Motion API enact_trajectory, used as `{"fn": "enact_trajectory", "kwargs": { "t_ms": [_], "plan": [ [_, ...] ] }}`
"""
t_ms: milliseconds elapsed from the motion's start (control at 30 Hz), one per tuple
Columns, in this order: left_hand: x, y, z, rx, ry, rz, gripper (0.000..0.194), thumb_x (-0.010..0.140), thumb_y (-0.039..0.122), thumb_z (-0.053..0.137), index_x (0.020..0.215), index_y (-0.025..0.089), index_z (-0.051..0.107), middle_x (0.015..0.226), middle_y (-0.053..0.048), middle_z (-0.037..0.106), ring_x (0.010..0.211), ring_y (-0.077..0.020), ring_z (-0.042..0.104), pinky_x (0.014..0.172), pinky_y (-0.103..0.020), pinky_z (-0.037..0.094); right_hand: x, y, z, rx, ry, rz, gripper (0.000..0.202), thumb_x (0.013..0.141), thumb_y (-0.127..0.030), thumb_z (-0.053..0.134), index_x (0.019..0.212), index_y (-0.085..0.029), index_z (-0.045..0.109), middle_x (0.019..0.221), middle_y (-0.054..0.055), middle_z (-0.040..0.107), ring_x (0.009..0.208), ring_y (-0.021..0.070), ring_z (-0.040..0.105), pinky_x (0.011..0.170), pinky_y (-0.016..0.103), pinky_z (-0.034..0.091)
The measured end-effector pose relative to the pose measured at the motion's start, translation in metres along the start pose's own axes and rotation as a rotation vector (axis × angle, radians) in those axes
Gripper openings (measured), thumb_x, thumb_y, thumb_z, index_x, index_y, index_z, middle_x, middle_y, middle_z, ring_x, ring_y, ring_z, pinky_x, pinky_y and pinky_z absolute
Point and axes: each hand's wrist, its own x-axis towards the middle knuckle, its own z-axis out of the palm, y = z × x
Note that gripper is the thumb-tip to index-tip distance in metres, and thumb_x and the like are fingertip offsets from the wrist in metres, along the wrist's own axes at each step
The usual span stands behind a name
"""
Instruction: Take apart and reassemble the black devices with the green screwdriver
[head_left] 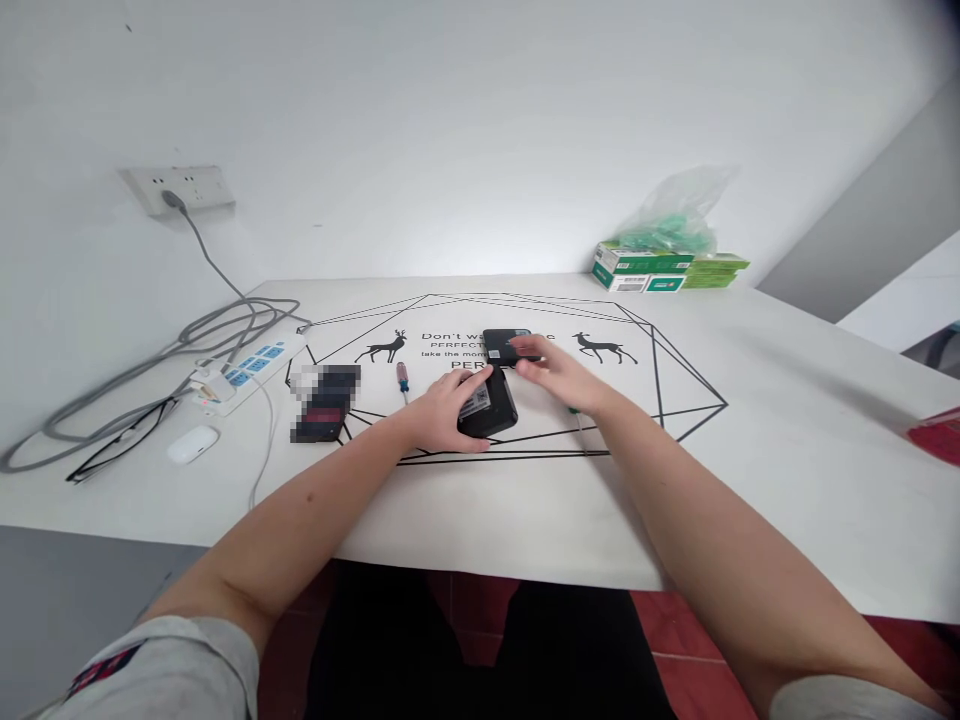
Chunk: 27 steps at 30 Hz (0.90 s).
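A black box-shaped device [501, 415] with a white printed label lies on the white table in front of me. My left hand [448, 412] grips its left side, the fingers along the far edge and the thumb at the near edge. Just beyond it is a flat black piece [499, 340] with small pale labels, perhaps a cover or battery. My right hand [559, 375] is over the right part of this piece, thumb and fingers apart; whether they touch it I cannot tell. A screwdriver [403, 378] lies left of my left hand. A green-handled tool [578, 420] is partly hidden under my right forearm.
On the left are a pixelated dark phone-like object [326, 405], a power strip [255, 370] with a charger, a white mouse [193, 444], glasses [116, 445] and a coiled grey cable [142, 375]. Green-and-white boxes [643, 265] with a plastic bag stand at the back right.
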Motion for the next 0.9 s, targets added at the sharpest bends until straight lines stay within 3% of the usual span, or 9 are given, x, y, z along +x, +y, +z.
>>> {"fn": "enact_trajectory", "kwargs": {
  "t_ms": [67, 133, 233, 333, 400, 500, 600, 900],
  "plan": [
    [-0.001, 0.004, -0.001, 0.065, -0.043, -0.011, 0.127, 0.086, 0.067, 0.083, 0.185, 0.028, 0.015, 0.175, -0.019, 0.036, 0.16, -0.0462, 0.04, 0.133, -0.061, 0.038, 0.002, 0.019, -0.02, -0.356, 0.251, 0.208, 0.084, 0.084, -0.088, 0.07, 0.134, -0.02, 0.066, 0.148, 0.026, 0.065, 0.132, 0.0452, 0.069, 0.113, 0.066, 0.057],
    [-0.001, 0.007, -0.001, 0.118, -0.081, -0.021, 0.125, 0.087, 0.071, 0.081, 0.185, 0.029, 0.016, 0.176, -0.019, 0.035, 0.159, -0.0482, 0.039, 0.132, -0.064, 0.037, 0.003, 0.037, -0.033, -0.542, 0.218, 0.405, 0.075, 0.072, -0.079, 0.087, 0.114, -0.018, 0.07, 0.128, 0.03, 0.072, 0.114, 0.0468, 0.074, 0.094, 0.063, 0.063],
    [-0.001, 0.007, -0.001, 0.179, -0.123, -0.024, 0.119, 0.088, 0.076, 0.077, 0.184, 0.032, 0.022, 0.175, -0.019, 0.038, 0.155, -0.0496, 0.04, 0.128, -0.067, 0.039, 0.005, 0.049, -0.037, -0.534, 0.159, 0.427, 0.052, 0.064, -0.057, 0.099, 0.089, -0.024, 0.068, 0.088, 0.017, 0.076, 0.089, 0.0378, 0.075, 0.078, 0.052, 0.063],
    [0.0, 0.006, 0.0, 0.207, -0.129, -0.003, 0.114, 0.089, 0.079, 0.074, 0.182, 0.032, 0.029, 0.174, -0.019, 0.041, 0.153, -0.0498, 0.042, 0.127, -0.067, 0.038, 0.008, 0.035, -0.029, -0.486, 0.179, 0.356, 0.036, 0.075, -0.049, 0.091, 0.088, -0.024, 0.069, 0.084, 0.012, 0.075, 0.084, 0.0333, 0.075, 0.077, 0.05, 0.064],
    [0.002, 0.005, 0.002, 0.215, -0.12, 0.014, 0.113, 0.088, 0.081, 0.074, 0.181, 0.03, 0.033, 0.173, -0.019, 0.043, 0.152, -0.0497, 0.042, 0.128, -0.067, 0.037, 0.007, 0.016, -0.022, -0.433, 0.256, 0.257, 0.038, 0.087, -0.054, 0.079, 0.108, -0.024, 0.072, 0.1, 0.01, 0.078, 0.094, 0.0299, 0.076, 0.087, 0.05, 0.065],
    [0.005, 0.004, 0.005, 0.217, -0.115, 0.038, 0.111, 0.089, 0.081, 0.072, 0.179, 0.028, 0.037, 0.171, -0.02, 0.044, 0.153, -0.049, 0.041, 0.129, -0.067, 0.035, 0.001, -0.014, -0.007, -0.17, 0.516, -0.079, 0.048, 0.092, -0.056, 0.074, 0.128, -0.024, 0.069, 0.116, 0.01, 0.079, 0.102, 0.0283, 0.075, 0.091, 0.05, 0.067],
    [0.009, 0.003, 0.008, 0.215, -0.113, 0.057, 0.109, 0.089, 0.079, 0.073, 0.178, 0.025, 0.04, 0.17, -0.021, 0.045, 0.154, -0.0481, 0.04, 0.131, -0.065, 0.033, -0.008, -0.033, 0.007, -0.089, 0.61, -0.258, 0.049, 0.095, -0.056, 0.073, 0.133, -0.025, 0.067, 0.125, 0.011, 0.076, 0.103, 0.027, 0.075, 0.089, 0.047, 0.069],
    [0.015, 0.007, 0.013, 0.201, -0.102, 0.103, 0.106, 0.09, 0.078, 0.074, 0.177, 0.027, 0.042, 0.169, -0.02, 0.048, 0.153, -0.0473, 0.043, 0.131, -0.066, 0.032, -0.014, -0.039, 0.018, -0.189, 0.632, -0.379, 0.043, 0.102, -0.059, 0.067, 0.134, -0.03, 0.067, 0.125, 0.01, 0.075, 0.11, 0.0285, 0.073, 0.088, 0.048, 0.07]
  ]
}}
